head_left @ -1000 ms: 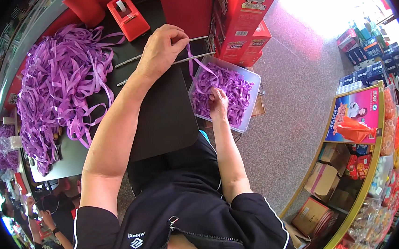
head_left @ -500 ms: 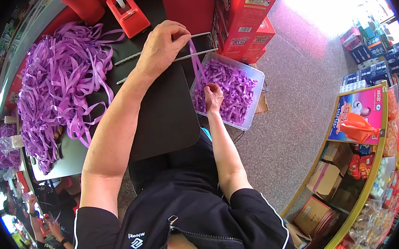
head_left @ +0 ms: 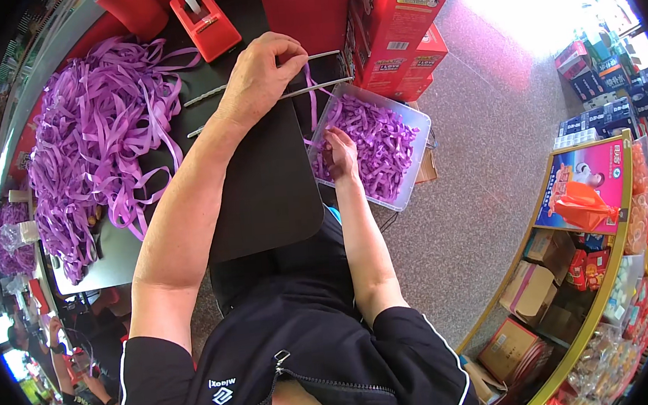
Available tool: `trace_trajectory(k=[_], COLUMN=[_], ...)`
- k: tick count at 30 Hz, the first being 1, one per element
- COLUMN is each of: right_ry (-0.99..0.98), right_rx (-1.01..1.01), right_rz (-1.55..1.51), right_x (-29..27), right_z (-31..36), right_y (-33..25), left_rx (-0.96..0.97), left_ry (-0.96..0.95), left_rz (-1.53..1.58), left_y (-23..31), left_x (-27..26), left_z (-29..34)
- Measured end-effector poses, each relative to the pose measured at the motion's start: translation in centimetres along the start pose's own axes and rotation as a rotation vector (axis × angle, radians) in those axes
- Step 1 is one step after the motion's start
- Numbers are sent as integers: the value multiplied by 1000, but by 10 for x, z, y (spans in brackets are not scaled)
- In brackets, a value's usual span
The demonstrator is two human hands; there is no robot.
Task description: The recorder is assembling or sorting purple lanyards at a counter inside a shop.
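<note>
My left hand [head_left: 262, 76] is closed in a pinch at the far edge of the black table, over two thin metal rods [head_left: 316, 88]. A narrow purple ribbon [head_left: 311, 101] hangs from its fingertips towards the bin. Below and to the right, my right hand [head_left: 341, 154] is open, fingers stretched and loosely apart, above the near left part of a clear plastic bin [head_left: 418, 166]. Short purple ribbon pieces [head_left: 380, 141] fill that bin. To the left of my left forearm lies a big tangled heap of purple ribbon [head_left: 101, 129] on the table.
A red tape dispenser [head_left: 206, 25] stands at the table's back. Red boxes [head_left: 402, 32] are stacked behind the bin. The black tabletop [head_left: 265, 184] reaches my lap. Shelves with cartons [head_left: 527, 293] line the right side. At the lower left, another person's arms [head_left: 63, 368] show.
My right hand has loosened from its closed pose and shifted slightly up and left. The hanging ribbon has gone slack and bends differently. My left hand stays in place.
</note>
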State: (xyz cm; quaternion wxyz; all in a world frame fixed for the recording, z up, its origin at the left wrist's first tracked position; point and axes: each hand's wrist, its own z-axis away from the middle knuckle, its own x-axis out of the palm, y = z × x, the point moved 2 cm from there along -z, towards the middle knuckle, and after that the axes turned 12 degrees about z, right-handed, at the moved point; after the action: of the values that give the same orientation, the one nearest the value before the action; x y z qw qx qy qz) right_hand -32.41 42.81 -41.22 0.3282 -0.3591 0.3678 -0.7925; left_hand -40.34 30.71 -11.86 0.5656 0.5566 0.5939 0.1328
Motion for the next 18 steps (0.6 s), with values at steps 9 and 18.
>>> trace_trajectory(k=[9, 18], right_ry=[307, 289], right_rx=[-226, -97], right_rz=[396, 229], right_x=[-30, -40], right_z=[-18, -26], right_y=[43, 54], left_rx=[18, 17], left_ry=[-6, -10], left_rz=[0, 11], left_y=[1, 1], left_x=[3, 2], left_z=[-2, -2])
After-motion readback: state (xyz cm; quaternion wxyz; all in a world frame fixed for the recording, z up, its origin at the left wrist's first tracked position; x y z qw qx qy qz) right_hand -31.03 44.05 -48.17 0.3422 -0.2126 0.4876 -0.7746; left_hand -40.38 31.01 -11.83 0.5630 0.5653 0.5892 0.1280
